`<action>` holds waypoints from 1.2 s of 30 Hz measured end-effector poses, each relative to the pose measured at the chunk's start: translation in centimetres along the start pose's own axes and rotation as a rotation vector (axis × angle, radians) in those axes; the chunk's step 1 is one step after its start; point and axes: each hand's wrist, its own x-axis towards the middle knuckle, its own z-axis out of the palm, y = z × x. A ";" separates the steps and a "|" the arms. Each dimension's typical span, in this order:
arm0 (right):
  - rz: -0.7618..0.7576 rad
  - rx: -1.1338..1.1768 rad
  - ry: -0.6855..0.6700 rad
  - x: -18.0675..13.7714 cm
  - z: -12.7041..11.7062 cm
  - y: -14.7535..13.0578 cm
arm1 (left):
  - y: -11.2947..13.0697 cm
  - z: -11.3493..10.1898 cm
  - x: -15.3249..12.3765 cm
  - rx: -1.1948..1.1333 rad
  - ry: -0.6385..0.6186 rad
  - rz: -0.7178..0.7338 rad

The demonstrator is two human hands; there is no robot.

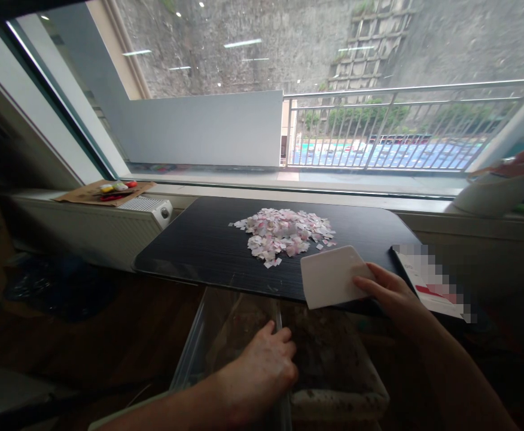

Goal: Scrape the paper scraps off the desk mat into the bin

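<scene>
My right hand (390, 293) pinches one edge of a flat white scraper (331, 278), a thin rounded-cornered plate held over the near right edge of the black table (208, 251). A heap of small white and pink paper scraps (284, 230) lies on the tabletop, left of the scraper and apart from it. Below the table's front edge, my left hand (266, 362) has its fingers curled over the rim of a clear plastic bin (194, 335). The bin's far end is hidden under the table.
A booklet or box (432, 281), partly blurred out, lies at the table's right edge. Beside the bin is a dark-topped box or cushion (338, 359). A radiator (109, 227) with cardboard (104, 193) on it stands left, and a white container (490, 188) sits on the right sill.
</scene>
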 end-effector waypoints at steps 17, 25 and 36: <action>-0.230 -0.054 0.349 4.3 6.6 0.1 | 0.0 0.3 0.6 0.015 -0.019 0.041; -0.234 -0.097 0.431 3.3 6.4 0.5 | 0.3 -0.3 0.6 0.002 -0.008 0.037; -0.258 -0.161 0.422 2.6 6.7 0.2 | 0.2 0.9 0.5 0.026 0.080 0.070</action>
